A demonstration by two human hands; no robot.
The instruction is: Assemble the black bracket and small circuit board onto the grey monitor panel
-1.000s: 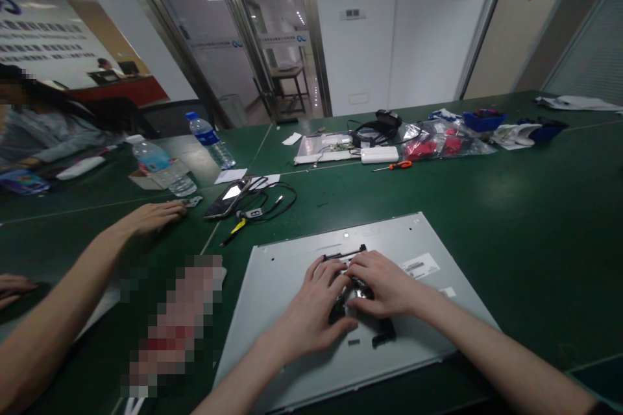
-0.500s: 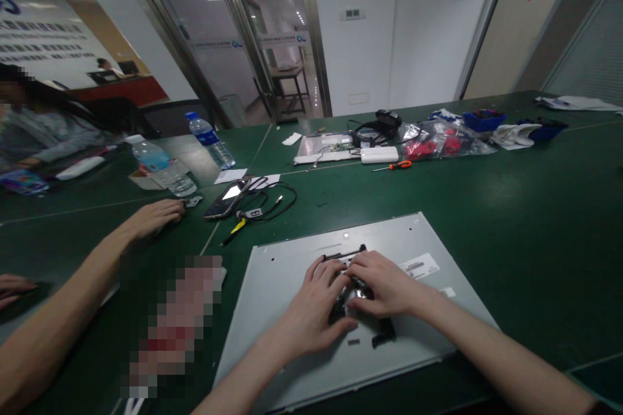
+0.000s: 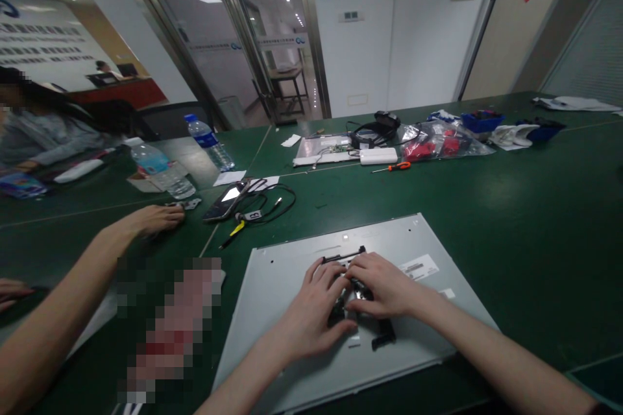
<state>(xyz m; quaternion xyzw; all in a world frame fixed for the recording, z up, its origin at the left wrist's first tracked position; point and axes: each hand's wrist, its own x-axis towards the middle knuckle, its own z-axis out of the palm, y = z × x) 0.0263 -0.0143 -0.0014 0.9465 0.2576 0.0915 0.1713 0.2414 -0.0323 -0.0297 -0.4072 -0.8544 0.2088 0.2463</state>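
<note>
A flat grey metal panel (image 3: 272, 311) lies on the green table. Near its middle sits a black part (image 3: 384, 334), partly covered by both hands. My left hand (image 3: 321, 305) rests over the left side of this part, fingers curved and thumb stretched to the right. From the right, my right hand (image 3: 382, 282) reaches onto the same part, its fingertips close to those of my left hand. The fingertips of both hands are partly hidden, so their hold on small pieces is unclear. A white label (image 3: 421, 267) is on the panel beside my right wrist.
Another person's hand (image 3: 158, 219) is at the left near a phone (image 3: 226, 201) and black cable (image 3: 287, 207). Two bottles (image 3: 158, 165) (image 3: 211, 142) stand beyond. Further back lie an orange screwdriver (image 3: 399, 166), a white box (image 3: 378, 155) and plastic bags (image 3: 448, 142).
Both my hands stay almost in place over the black part. The small piece below my left thumb looks light now instead of dark. The other person's arm has shifted slightly.
</note>
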